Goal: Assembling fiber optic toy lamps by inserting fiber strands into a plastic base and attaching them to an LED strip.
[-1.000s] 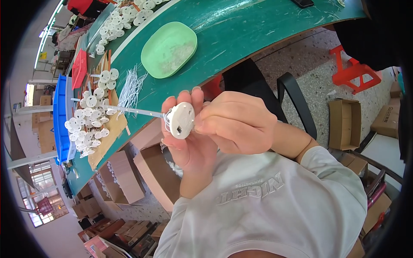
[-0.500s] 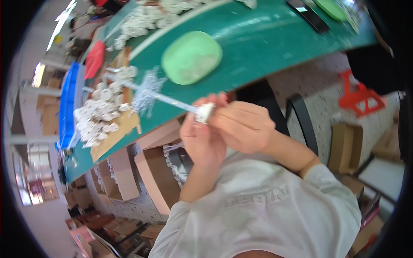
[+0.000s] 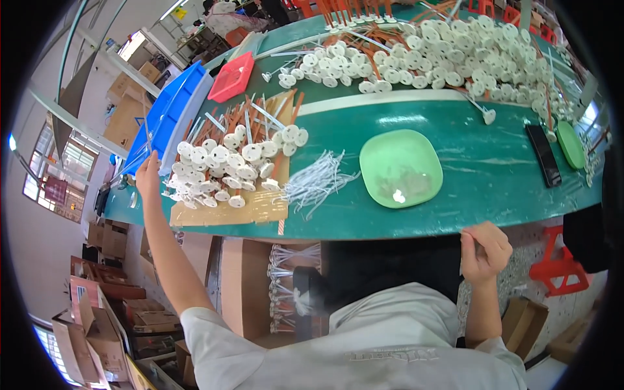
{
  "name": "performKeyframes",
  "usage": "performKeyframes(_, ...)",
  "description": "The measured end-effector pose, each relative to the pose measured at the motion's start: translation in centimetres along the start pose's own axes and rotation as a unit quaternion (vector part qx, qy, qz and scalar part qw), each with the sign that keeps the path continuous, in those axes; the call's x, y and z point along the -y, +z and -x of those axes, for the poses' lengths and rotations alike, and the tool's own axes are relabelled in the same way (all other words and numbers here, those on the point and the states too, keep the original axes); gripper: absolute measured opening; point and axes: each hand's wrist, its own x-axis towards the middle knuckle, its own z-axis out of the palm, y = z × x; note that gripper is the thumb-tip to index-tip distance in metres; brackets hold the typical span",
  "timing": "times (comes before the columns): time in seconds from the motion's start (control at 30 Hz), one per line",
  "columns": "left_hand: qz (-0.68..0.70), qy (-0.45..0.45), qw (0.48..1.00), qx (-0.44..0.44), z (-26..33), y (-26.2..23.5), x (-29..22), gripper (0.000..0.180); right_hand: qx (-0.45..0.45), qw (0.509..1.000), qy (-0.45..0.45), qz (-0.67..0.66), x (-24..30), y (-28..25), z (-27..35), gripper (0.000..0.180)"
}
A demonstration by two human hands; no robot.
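My left hand (image 3: 148, 174) is stretched far left beside the blue tray (image 3: 170, 107), its fingers pinched on a thin pale strip (image 3: 147, 135) that points up over the tray. My right hand (image 3: 486, 250) hovers just off the table's near edge, fingers curled together; whatever they hold, if anything, is hidden. Right of my left arm, a heap of white round-headed pieces (image 3: 221, 155) with brown and pale stems lies on brown cardboard (image 3: 247, 214). Next to it is a bundle of thin whitish strips (image 3: 318, 182). A light green dish (image 3: 401, 156) holds something small and pale.
A red basket (image 3: 232, 77) stands behind the heap. A larger pile of white round-headed pieces (image 3: 448, 49) spreads across the back. A black phone-like slab (image 3: 543, 156) and a second green dish (image 3: 571, 146) lie right. An open cardboard box (image 3: 244, 286) sits below the table edge.
My hands were together in front of me around a white piece on a pale strip. They have parted: the left reached out to the blue tray, the right moved right. The view has shifted.
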Motion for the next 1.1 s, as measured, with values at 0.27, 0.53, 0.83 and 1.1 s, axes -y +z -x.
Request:
performKeyframes(0.27,-0.384,0.092,0.903,0.166,-10.2,-2.2,14.1,0.043,0.069,0.989,-0.010,0.131,-3.1,-0.8,-5.1,0.011)
performKeyframes(0.53,-0.251,0.101,0.961,-0.048,-3.8,-0.5,13.2,0.045,0.269,0.951,-0.063,0.141,-7.8,7.4,-20.5,0.012)
performKeyframes(0.83,0.336,0.046,0.939,-0.050,30.8,9.2,-3.5,0.009,0.389,0.860,-0.118,0.307,-14.0,17.3,-21.3,0.031)
performKeyframes(1.1,0.446,0.019,0.799,0.402,37.4,11.8,-12.8,0.018,0.339,0.935,0.039,0.102,-5.1,8.8,-15.5,0.016)
